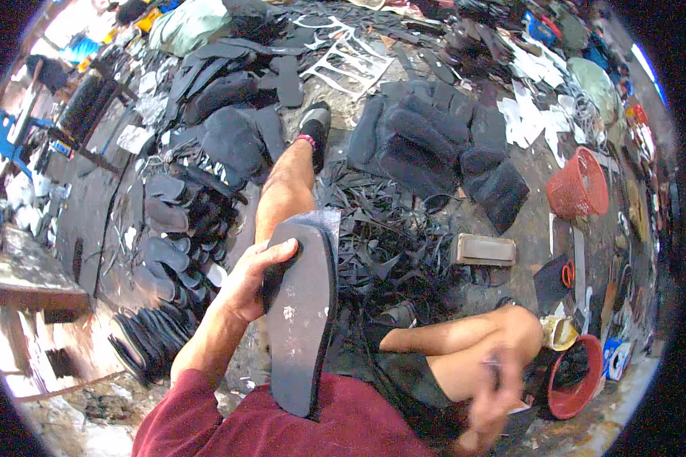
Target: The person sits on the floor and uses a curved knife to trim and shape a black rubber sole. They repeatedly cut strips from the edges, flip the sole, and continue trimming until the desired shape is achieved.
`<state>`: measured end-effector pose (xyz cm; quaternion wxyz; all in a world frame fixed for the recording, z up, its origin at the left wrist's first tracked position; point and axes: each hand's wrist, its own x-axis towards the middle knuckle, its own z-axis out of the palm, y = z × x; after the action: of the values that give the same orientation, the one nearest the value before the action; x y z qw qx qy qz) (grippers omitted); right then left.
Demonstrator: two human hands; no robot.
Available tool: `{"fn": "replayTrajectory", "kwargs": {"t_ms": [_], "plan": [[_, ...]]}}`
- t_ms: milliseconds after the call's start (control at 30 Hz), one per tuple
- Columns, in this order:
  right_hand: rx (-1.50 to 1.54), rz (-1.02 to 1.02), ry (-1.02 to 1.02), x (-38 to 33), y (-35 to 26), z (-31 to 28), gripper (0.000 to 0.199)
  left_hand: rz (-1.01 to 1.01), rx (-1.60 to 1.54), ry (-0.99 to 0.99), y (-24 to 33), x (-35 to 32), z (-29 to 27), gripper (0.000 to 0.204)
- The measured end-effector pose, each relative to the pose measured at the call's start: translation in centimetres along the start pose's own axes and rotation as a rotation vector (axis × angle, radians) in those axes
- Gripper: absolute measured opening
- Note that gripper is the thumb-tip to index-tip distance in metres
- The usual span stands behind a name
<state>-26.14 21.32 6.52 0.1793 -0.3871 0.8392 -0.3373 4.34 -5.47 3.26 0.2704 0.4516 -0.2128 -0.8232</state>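
My left hand (251, 282) grips a flat dark shoe sole (301, 335) by its left edge, the thumb lying across its upper face. The sole stands lengthwise in front of my body, with pale scuffs on its middle. A grey piece of sheet (329, 222) sticks out behind its far end. Low on the right, my right hand (495, 396) is raised beside my bent knee, apart from the sole. Motion smears its fingers; a small dark shape shows among them, too blurred to name.
Black offcut strips (389, 251) lie heaped between my legs. Stacked soles (168, 259) stand at left, and black foam pieces (419, 137) lie ahead. At right are a red basket (579, 186), a red bucket (554, 396), orange-handled scissors (568, 274) and a pale rectangular block (485, 250).
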Motion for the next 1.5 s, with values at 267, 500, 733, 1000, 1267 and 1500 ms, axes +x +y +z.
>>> {"fn": "replayTrajectory", "kwargs": {"t_ms": [267,500,733,1000,1267,1500], "plan": [[0.354,-0.252,-0.456,-2.6,3.4,10.3,0.034,0.029,-0.051,0.110,-0.3,0.3,-1.2,0.044],[0.227,-0.462,-0.276,1.3,0.6,16.4,0.041,0.077,0.066,0.112,-0.2,0.4,-1.1,0.050],[0.240,-0.654,-0.455,10.3,-3.6,16.3,0.044,-0.015,0.226,0.055,0.1,1.1,-1.3,0.048],[0.097,-0.788,-0.796,17.8,-10.7,15.2,0.048,-0.093,0.357,-0.060,1.5,1.3,0.1,0.031],[0.143,-0.767,-1.046,20.1,-15.1,17.1,0.051,-0.022,0.546,-0.114,0.9,1.3,0.3,0.036],[0.508,-0.317,-0.862,17.8,-9.1,12.7,0.038,-0.280,-0.059,-0.446,0.1,1.7,-3.6,0.092]]}}
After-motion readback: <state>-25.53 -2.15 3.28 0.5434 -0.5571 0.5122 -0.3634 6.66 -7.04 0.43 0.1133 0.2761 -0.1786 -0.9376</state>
